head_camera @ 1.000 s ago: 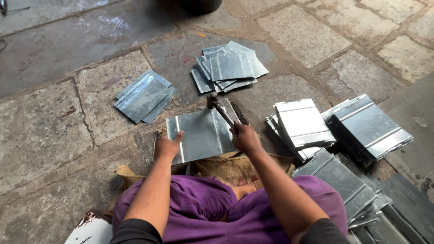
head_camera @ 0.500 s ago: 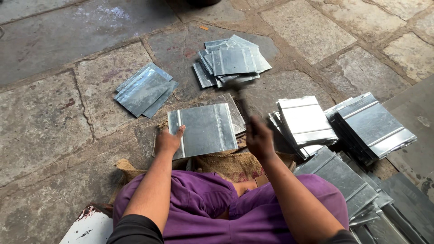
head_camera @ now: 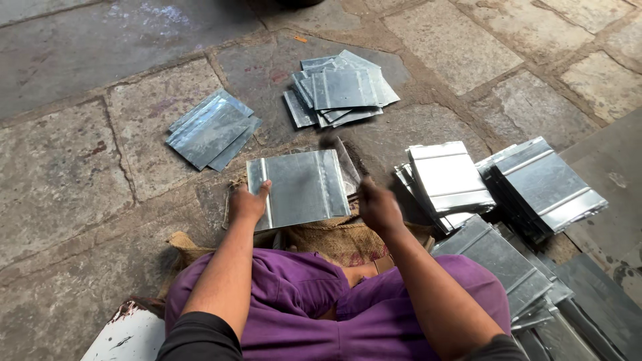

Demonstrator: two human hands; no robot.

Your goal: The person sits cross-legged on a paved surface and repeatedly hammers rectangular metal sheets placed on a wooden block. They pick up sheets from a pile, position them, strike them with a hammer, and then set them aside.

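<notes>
Metal sheet [head_camera: 299, 188]: thin galvanized rectangle, ribbed near edges; judged light, stiff, springy, slick, edges likely sharp. Best hold: flat on rim, fingers off cut edge.

Sheet lies flat on burlap pad [head_camera: 334, 234], ahead of knees.

Left hand [head_camera: 247, 202]: clamped on sheet's near-left corner.

Right hand [head_camera: 376, 204]: fist closed on blurred hammer [head_camera: 338, 152], just right of sheet, hammer head over its far-right corner.

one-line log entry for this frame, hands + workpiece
left hand: holds metal sheet at left edge | right hand: grips hammer, blurred, over sheet's right side | sheet lies on burlap sack
</notes>
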